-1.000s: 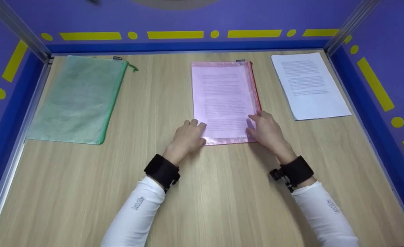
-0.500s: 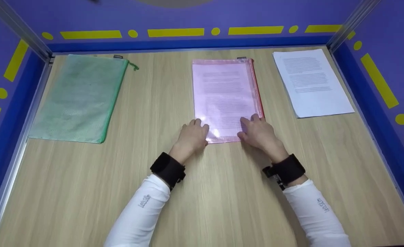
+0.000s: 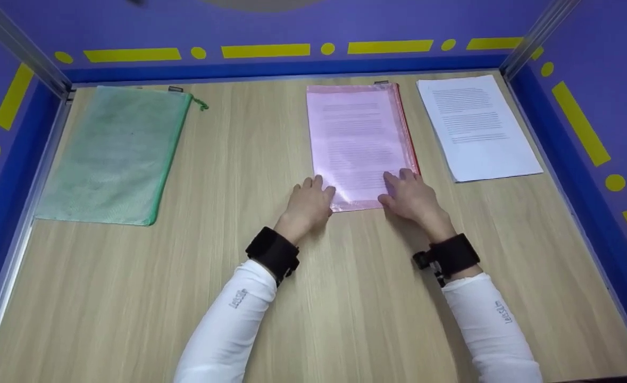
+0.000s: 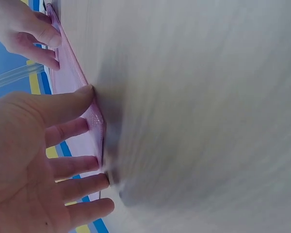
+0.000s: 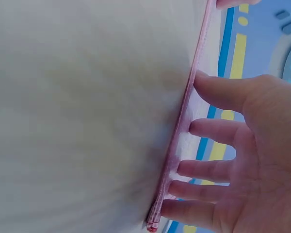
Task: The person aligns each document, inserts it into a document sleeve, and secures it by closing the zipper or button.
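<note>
A pink zip document pouch [image 3: 353,143] with a red zipper edge lies flat on the table, a printed sheet showing through it. My left hand [image 3: 305,206] rests at its near left corner, thumb on the near edge and fingers along the left side. At the near right corner my right hand [image 3: 418,199] touches the pouch with fingers spread over its surface. In the left wrist view, the fingers [image 4: 77,166] are fairly straight against the pouch edge. The right wrist view likewise has extended fingers [image 5: 208,170] touching the pouch [image 5: 177,131], not curled around it.
A green zip pouch [image 3: 114,154] with a green pull cord lies at the left. To the right of the pink pouch sits a stack of printed paper [image 3: 475,127]. Blue-purple panels [image 3: 270,26] with yellow marks wall the table [image 3: 340,308] at the back and sides.
The pink pouch has slid to the right and slightly away, nearer the paper stack, with both hands moving along with it. The right hand shifted inward, then back out. The head view tilted a little.
</note>
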A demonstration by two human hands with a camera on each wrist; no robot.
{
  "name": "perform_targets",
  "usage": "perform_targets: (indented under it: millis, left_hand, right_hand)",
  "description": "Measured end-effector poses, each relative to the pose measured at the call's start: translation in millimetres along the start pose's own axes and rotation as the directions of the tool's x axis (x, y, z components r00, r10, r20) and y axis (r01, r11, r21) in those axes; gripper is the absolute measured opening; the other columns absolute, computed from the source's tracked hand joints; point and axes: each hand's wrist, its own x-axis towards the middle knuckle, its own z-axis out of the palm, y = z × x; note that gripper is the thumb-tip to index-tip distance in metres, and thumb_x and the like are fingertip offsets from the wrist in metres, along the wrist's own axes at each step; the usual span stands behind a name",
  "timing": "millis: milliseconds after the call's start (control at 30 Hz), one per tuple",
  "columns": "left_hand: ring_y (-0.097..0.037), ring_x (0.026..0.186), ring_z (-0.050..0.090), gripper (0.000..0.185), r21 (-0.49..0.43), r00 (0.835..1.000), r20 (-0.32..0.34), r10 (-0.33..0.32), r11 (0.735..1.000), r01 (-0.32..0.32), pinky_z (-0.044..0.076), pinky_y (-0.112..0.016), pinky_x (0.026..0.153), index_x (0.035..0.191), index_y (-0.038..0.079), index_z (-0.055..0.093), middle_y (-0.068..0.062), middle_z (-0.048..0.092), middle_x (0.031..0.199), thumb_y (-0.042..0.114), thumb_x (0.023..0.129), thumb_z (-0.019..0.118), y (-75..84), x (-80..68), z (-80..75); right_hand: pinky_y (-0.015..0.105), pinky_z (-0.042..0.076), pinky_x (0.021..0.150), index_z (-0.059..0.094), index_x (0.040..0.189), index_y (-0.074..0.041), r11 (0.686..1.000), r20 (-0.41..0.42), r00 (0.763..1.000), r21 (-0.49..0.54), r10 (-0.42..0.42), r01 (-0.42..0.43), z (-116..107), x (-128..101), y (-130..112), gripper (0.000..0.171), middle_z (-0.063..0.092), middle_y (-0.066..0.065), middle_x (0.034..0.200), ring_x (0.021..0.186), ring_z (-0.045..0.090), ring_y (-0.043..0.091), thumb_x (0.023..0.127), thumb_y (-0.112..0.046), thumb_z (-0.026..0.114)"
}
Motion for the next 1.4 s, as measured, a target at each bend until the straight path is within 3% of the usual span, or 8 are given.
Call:
perform_targets:
  millis: [200, 500, 933, 1167, 1400]
  left_hand:
    - [-0.039, 0.129, 0.047, 0.049, 0.016, 1.0, -0.015, -0.002, 1.0, 0.002, 0.047, -0.05, 0.103, 0.144, 0.016, 0.048, -0.02, 0.038, 0.154, 0.03, 0.098, 0.059, 3.2, 7.2, 2.2]
    - [-0.039, 0.134, 0.041, 0.054, 0.005, 1.0, -0.02, -0.016, 1.0, 0.016, 0.042, -0.051, 0.109, 0.152, 0.022, 0.04, -0.017, 0.031, 0.16, 0.03, 0.101, 0.054, 8.5, 18.1, 1.9]
    - [-0.036, 0.131, 0.043, 0.053, 0.059, 0.999, -0.013, -0.048, 0.997, 0.049, 0.044, -0.048, 0.102, 0.154, 0.026, 0.037, -0.012, 0.031, 0.162, 0.033, 0.102, 0.049, 13.1, 32.5, 0.2]
    - [-0.033, 0.129, 0.044, 0.055, 0.133, 0.999, -0.001, -0.039, 0.99, 0.039, 0.043, -0.044, 0.102, 0.156, 0.031, 0.03, -0.008, 0.027, 0.164, 0.04, 0.104, 0.044, 15.1, 32.9, 0.2]
    - [-0.034, 0.124, 0.047, 0.053, 0.154, 1.0, -0.012, -0.016, 0.988, 0.018, 0.044, -0.043, 0.101, 0.155, 0.034, 0.032, -0.005, 0.03, 0.163, 0.041, 0.104, 0.044, 20.2, 32.1, -1.1]
  right_hand:
    - [0.068, 0.042, 0.102, 0.036, 0.152, -0.006, 0.999, 0.01, 1.0, 0.033, 0.016, -0.016, -3.3, 4.9, 9.2, 0.064, 0.03, 0.035, 0.154, 0.14, 0.034, 0.054, 0.099, -0.035, 0.055]
    - [0.07, 0.037, 0.106, 0.032, 0.155, -0.008, 0.997, 0.037, 0.998, 0.065, 0.044, -0.046, -6.0, 13.6, 21.2, 0.066, 0.023, 0.033, 0.158, 0.144, 0.027, 0.053, 0.099, -0.036, 0.052]
    - [0.069, 0.031, 0.111, 0.03, 0.155, -0.009, 0.992, 0.023, 0.998, 0.113, 0.057, -0.059, -5.1, 21.9, 32.7, 0.064, 0.019, 0.031, 0.161, 0.147, 0.023, 0.051, 0.1, -0.035, 0.049]
    - [0.066, 0.029, 0.115, 0.03, 0.155, -0.008, 0.988, 0.013, 0.998, 0.14, 0.066, -0.067, -5.6, 20.8, 37.2, 0.064, 0.019, 0.031, 0.161, 0.149, 0.021, 0.049, 0.1, -0.034, 0.05]
    - [0.065, 0.026, 0.116, 0.034, 0.154, -0.008, 0.986, -0.011, 0.997, 0.15, 0.077, -0.074, -4.9, 14.9, 42.7, 0.063, 0.02, 0.031, 0.161, 0.148, 0.022, 0.05, 0.1, -0.034, 0.051]
